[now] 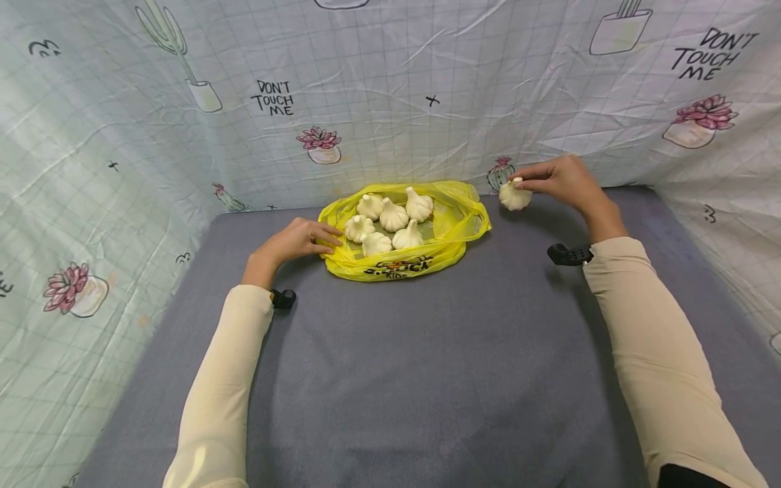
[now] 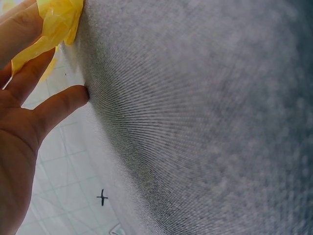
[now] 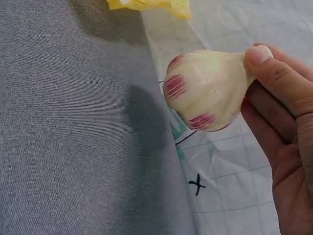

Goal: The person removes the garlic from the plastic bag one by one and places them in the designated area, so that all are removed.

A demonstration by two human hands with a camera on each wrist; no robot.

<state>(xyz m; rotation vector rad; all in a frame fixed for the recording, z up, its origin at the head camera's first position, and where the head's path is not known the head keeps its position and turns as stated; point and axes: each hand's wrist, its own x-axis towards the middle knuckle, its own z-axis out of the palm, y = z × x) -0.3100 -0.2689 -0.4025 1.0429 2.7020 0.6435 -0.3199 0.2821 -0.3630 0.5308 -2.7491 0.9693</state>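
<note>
A yellow plastic bag [image 1: 459, 224] lies open at the back of the grey table, with several white garlic bulbs [image 1: 393, 215] in it. My left hand [image 1: 305, 238] rests on the bag's left edge [image 2: 58, 22], fingers fairly straight on the plastic. My right hand [image 1: 558, 179] pinches another garlic bulb [image 1: 515, 196] by its stem, just right of the bag and slightly above the table. In the right wrist view that bulb [image 3: 208, 88] is cream with purple streaks, held between thumb and fingers [image 3: 274, 73].
A grey cloth [image 1: 427, 366] covers the table. Printed fabric walls [image 1: 390, 102] with cactus drawings close in the back and both sides. A corner of the bag [image 3: 146, 6] shows in the right wrist view.
</note>
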